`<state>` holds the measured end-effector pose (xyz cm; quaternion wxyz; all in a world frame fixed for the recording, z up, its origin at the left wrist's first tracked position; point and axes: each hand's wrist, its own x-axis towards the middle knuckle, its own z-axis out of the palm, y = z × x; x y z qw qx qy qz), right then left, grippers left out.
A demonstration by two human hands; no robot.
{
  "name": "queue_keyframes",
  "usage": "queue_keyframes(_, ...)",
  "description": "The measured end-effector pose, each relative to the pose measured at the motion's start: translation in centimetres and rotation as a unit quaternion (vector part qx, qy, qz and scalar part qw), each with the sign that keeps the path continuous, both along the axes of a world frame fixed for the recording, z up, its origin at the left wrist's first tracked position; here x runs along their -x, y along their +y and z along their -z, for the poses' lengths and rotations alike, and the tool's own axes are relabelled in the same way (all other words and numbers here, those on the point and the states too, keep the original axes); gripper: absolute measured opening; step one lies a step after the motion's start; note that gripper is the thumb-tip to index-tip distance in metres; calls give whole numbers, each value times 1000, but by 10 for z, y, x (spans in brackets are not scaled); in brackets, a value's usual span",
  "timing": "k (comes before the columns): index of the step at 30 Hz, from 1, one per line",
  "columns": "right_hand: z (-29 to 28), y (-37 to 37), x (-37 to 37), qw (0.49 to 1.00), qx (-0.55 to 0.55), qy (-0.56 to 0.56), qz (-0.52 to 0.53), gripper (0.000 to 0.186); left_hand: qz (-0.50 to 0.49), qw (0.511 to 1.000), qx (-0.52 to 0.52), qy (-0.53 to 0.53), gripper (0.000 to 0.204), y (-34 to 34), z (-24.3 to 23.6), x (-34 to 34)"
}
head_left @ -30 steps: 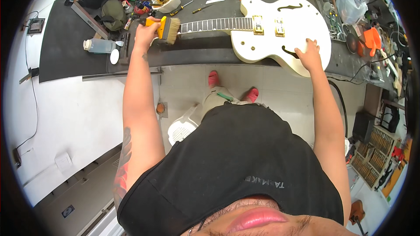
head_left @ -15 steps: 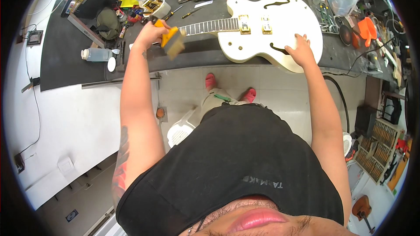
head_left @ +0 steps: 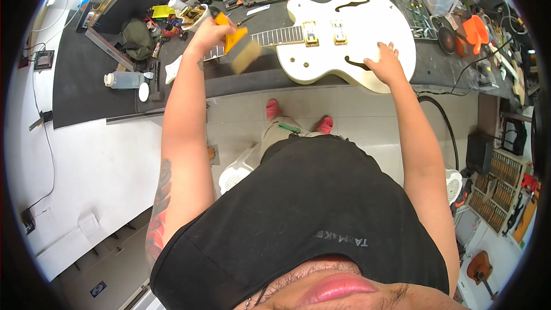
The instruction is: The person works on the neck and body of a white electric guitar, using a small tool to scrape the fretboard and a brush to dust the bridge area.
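Brush [head_left: 237,45], left grip [head_left: 213,35] clenched round it; guitar [head_left: 367,26] on bench [head_left: 80,80], right grip [head_left: 385,69] spread on top, steadying it, I'd judge.

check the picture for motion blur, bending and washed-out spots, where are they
Head view: the brush has soft, smeared bristles, probably from motion; head view: the front edge of the workbench bows, and the picture's corners go black; head view: the top of the white guitar looks very pale, with little shading.
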<state>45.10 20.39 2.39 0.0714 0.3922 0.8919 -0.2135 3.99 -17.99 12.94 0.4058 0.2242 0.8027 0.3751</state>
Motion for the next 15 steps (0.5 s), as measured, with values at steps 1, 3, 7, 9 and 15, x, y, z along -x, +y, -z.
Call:
queue_keyframes(1, -1, -1, 1, 1000, 4, 1, 2, 102, -40, 996, -47, 68, 29, 3, 2, -2)
queue_keyframes(3, -1, -4, 3, 1000, 8, 2, 2, 102, -79, 983, -93, 137, 29, 6, 2, -1)
queue_keyframes(7, 0, 0, 1, 1000, 3, 4, 1, 103, -3, 997, 7, 72, 25, 11, 10, -6)
queue_keyframes(9, -2, -4, 6, 1000, 5, 7, -1, 103, -77, 988, -101, 91, 28, 5, 17, -3)
queue_keyframes(15, 0, -4, 4, 1000, 1, -4, 4, 103, -86, 980, -170, 61, 29, 34, 3, -19)
